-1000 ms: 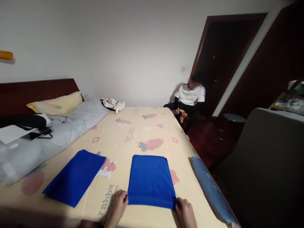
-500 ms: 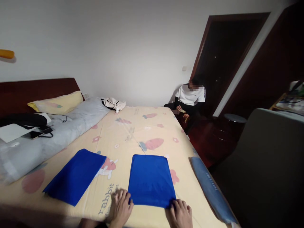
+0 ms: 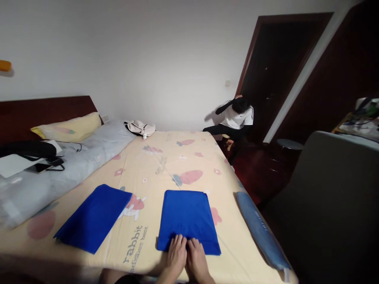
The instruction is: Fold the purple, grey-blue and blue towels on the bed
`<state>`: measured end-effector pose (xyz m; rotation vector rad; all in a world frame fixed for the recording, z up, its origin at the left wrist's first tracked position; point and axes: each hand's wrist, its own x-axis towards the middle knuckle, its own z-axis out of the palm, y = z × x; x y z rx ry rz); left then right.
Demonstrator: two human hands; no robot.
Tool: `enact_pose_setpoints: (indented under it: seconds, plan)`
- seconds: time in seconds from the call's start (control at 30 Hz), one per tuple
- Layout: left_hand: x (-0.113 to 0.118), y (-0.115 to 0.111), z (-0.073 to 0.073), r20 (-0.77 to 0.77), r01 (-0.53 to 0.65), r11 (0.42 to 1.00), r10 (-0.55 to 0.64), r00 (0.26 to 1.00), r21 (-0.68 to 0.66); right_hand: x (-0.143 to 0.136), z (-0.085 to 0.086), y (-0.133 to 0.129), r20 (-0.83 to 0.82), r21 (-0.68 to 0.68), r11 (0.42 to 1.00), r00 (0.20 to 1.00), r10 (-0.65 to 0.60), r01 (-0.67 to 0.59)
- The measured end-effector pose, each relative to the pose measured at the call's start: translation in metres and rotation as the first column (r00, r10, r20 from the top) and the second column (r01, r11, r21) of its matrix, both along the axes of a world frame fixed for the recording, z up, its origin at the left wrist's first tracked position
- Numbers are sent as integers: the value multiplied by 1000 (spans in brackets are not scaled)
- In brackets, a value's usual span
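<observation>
A folded blue cloth [image 3: 186, 213] lies on the bed in front of me, roughly rectangular, with a crease along its near edge. My left hand [image 3: 177, 252] and my right hand [image 3: 196, 254] are side by side at the middle of that near edge. Both have their fingers bent and close together on the cloth; the thumbs are mostly hidden. To the left, a second blue cloth [image 3: 94, 219] lies folded and slanted, touched by neither hand.
The bed sheet [image 3: 142, 157] is cream with carrot prints. A blue-grey long cushion [image 3: 260, 228] lies along the right edge. Bedding, a pillow [image 3: 71, 128], a phone [image 3: 43, 167] and a light bag [image 3: 139, 128] are at left. Another person [image 3: 235, 116] sits by the door; a grey chair [image 3: 331, 205] stands at right.
Both my hands have moved inward from the cloth's two near corners to the middle of its near edge. The other person has raised an arm to their head.
</observation>
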<state>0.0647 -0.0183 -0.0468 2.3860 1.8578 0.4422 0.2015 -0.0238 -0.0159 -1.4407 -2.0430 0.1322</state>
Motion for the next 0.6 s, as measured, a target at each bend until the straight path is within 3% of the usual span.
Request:
enact_pose_setpoints:
  seconds: [0.1,0.23,0.37,0.47,0.6]
  plan:
    - [-16,-4,4,4,-37,995,37,999,90,13,-1,1,-82,-28,999,996,-21,18]
    - [-64,-13,20,35,-114,976,109,993,183,75,-13,-1,-173,-45,992,977,-122,116]
    - [-97,-19,34,53,-69,990,63,997,122,121,-27,-9,-59,-68,994,995,-84,80]
    - [-107,-21,37,30,-2,999,1,1000,37,128,-34,-13,70,-40,998,996,-47,50]
    - [-110,-18,42,-38,45,999,-44,998,9,123,-33,-8,165,40,993,980,-112,107]
